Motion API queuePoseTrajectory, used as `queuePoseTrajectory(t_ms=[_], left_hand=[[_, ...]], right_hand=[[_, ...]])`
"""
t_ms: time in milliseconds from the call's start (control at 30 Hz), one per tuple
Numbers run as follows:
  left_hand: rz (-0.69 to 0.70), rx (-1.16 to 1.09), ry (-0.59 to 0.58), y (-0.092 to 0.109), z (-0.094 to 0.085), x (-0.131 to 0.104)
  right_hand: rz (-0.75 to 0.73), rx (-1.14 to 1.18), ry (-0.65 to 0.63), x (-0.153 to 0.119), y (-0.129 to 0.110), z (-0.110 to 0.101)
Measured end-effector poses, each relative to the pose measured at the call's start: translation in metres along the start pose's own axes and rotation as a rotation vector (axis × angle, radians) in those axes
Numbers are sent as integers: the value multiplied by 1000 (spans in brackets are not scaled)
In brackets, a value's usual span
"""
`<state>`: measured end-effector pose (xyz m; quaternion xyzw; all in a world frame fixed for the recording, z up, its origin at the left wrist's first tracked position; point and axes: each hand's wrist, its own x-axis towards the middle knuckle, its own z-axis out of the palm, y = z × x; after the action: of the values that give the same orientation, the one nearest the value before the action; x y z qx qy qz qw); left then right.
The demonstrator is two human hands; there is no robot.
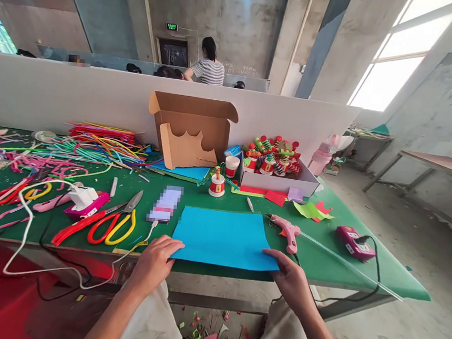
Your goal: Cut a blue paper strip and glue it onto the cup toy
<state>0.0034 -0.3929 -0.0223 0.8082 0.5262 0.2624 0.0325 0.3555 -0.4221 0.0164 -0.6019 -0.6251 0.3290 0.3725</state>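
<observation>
A blue sheet (223, 238) lies at the front edge of the green table, with its near edge raised in both hands. My left hand (158, 258) pinches its near left corner, thumb on top. The near right corner is between the thumb and fingers of my right hand (290, 275). Just right of the sheet rests a pink glue gun (288, 233) with a long clear stick. Behind the sheet stands a small red-and-white cup figure (217, 184) with green coiled arms. A phone (165, 204) lies to the left of the sheet.
Scissors (120, 226), red-handled pliers (82, 228), a white cable (27, 226) and pipe cleaners (105, 146) cover the left side. At the back are an open cardboard box (194, 119) and a box of cup figures (276, 183). A purple power socket (354, 244) sits right. Beyond the partition is a person (211, 70).
</observation>
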Motion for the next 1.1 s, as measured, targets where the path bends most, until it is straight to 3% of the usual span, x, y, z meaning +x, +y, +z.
queuePoseTrajectory(t_ms=[100, 233, 500, 600, 700, 767, 867, 1000, 1100], left_hand=[[81, 24, 17, 0, 0, -1], [166, -46, 70, -3, 2, -5], [22, -381, 108, -12, -2, -4], [-96, -411, 161, -11, -1, -3], [-230, -423, 241, -11, 1, -4], [-318, -456, 307, -11, 3, -7], [-419, -535, 431, -11, 3, -8], [-514, -515, 588, -7, 2, -4], [-510, -462, 681, -6, 2, -4]], right_hand=[[-115, -159, 25, 2, 4, 1], [-212, -165, 38, 1, 11, -2], [-210, -52, 96, -1, 21, 1], [-186, 65, 288, -8, 25, 12], [-267, -48, 497, -23, 28, 25], [-424, -261, 428, -32, 27, 35], [-631, -543, 183, -36, 19, 49], [-617, -717, -23, -25, 6, 65], [-586, -704, -82, -16, 5, 68]])
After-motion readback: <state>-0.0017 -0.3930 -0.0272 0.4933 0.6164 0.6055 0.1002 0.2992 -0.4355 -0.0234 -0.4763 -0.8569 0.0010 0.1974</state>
